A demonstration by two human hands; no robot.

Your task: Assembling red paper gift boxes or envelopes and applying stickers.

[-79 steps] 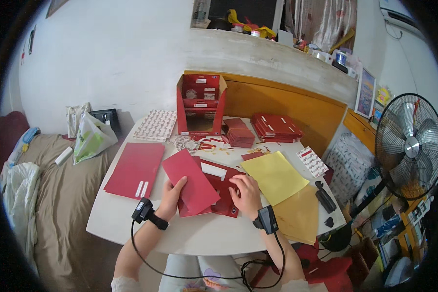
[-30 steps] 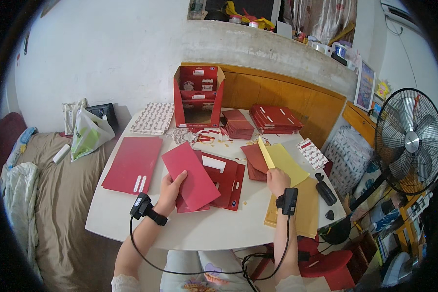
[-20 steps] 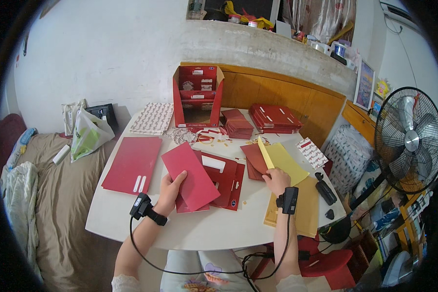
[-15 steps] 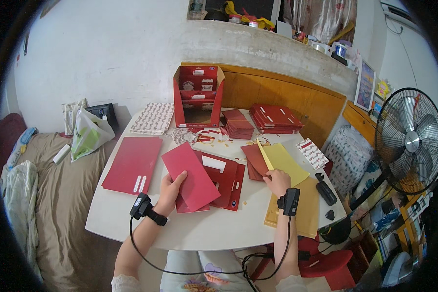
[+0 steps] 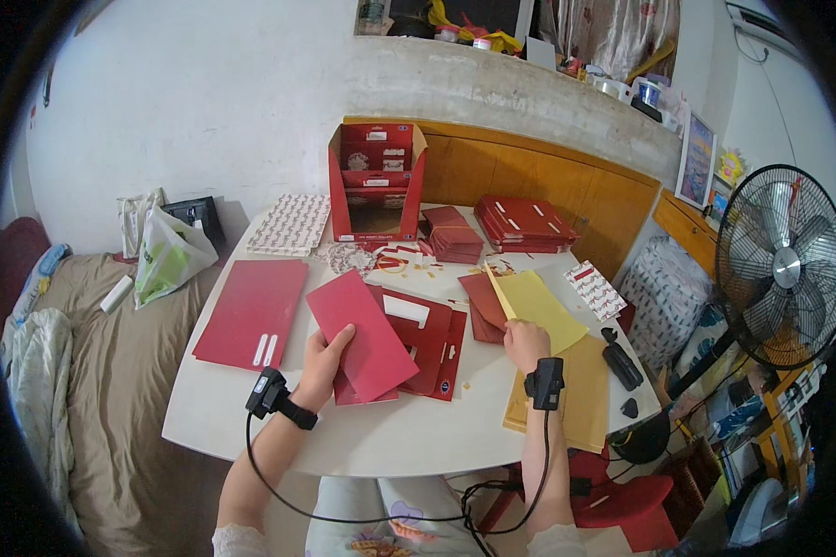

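Note:
My left hand (image 5: pixel 323 364) grips a red rectangular card (image 5: pixel 362 325) by its left side, thumb on top. This card is tilted above a red flat packaging card (image 5: pixel 446 348) with a white label and cut-outs. On the right, my right hand (image 5: pixel 528 345) is closed at the lower left corner of a yellow sheet (image 5: pixel 548 314), whose left edge is raised. Brownish-red envelopes (image 5: pixel 481 306) lie just left of that hand, partly under the yellow sheet. Below it rests a stack of tan-yellow sheets (image 5: pixel 576 399). My right fingertips are mostly hidden.
Large red sheets (image 5: pixel 255 311) lie at the table's left. Behind stand a red display box (image 5: pixel 377 209), brown-red bundled envelopes (image 5: pixel 453 237) and stacked red packs (image 5: pixel 525 226). Patterned sheets (image 5: pixel 291 223) lie at the back left. A black cylindrical item (image 5: pixel 622 360) and a fan (image 5: pixel 785 267) are right.
My right hand has shifted slightly left and up, its fingers more curled at the yellow sheet's corner. The left hand and its red card have hardly moved.

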